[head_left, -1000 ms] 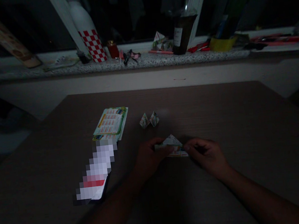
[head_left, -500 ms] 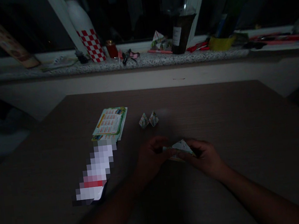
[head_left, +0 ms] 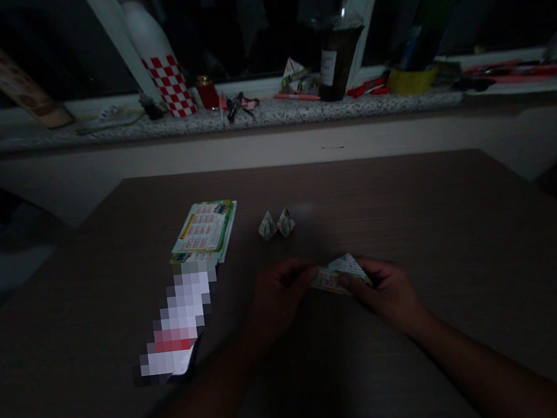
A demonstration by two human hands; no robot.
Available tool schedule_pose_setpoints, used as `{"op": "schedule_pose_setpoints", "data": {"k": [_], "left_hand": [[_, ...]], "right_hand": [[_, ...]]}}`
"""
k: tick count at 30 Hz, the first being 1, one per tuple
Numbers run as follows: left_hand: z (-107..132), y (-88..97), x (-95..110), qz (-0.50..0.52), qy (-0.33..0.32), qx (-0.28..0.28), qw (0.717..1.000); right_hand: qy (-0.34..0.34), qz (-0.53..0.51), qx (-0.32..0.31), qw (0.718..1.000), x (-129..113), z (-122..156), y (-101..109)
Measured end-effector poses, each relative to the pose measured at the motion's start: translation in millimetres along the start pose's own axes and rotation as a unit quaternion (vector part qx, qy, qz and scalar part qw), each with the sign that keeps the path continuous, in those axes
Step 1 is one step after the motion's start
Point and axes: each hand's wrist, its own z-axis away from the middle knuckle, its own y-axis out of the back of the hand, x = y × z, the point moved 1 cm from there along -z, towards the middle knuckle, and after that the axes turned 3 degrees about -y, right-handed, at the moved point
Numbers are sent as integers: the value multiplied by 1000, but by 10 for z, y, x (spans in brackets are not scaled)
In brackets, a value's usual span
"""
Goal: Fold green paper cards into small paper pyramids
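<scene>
Between my hands is a small printed piece of folded paper (head_left: pixel 335 279), with a pale triangular flap standing up at its right part. My left hand (head_left: pixel 281 296) pinches its left end between thumb and fingertips. On the other end, my right hand (head_left: pixel 385 287) is closed, its thumb lying across the front and the fingers behind. Just beyond my hands stand two small folded paper pieces (head_left: pixel 276 224) with pointed tips, side by side. To their left lies a stack of printed calendar sheets (head_left: pixel 203 227).
A phone-like device with a blurred-out screen (head_left: pixel 175 321) lies left on the wooden table (head_left: pixel 435 218). Along the stone windowsill (head_left: pixel 277 110) stand a red-and-white checkered bottle (head_left: pixel 171 80), a red jar (head_left: pixel 207 93), a dark cup (head_left: pixel 339 61) and a yellow tape roll (head_left: pixel 412 80).
The folded paper has shifted slightly right, showing more of its printed front. My left thumb has drawn back to the paper's left end; my right hand keeps its hold.
</scene>
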Motion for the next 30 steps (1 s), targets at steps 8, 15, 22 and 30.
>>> {"op": "schedule_pose_setpoints", "data": {"k": [8,15,22,30], "left_hand": [[5,-16,-25,-18,18,-45,999],[19,-31,21,-18,31,-36,999],[50,-40,1,-74,-14,-45,996],[47,-22,30,-145,-55,-72,985]], "right_hand": [[9,36,11,999,-48,-7,-13],[8,20,1,1000,-36,-6,-11],[10,3,-25,1000,-25,-5,-8],[6,15,-41,999,-19,0,-4]]}}
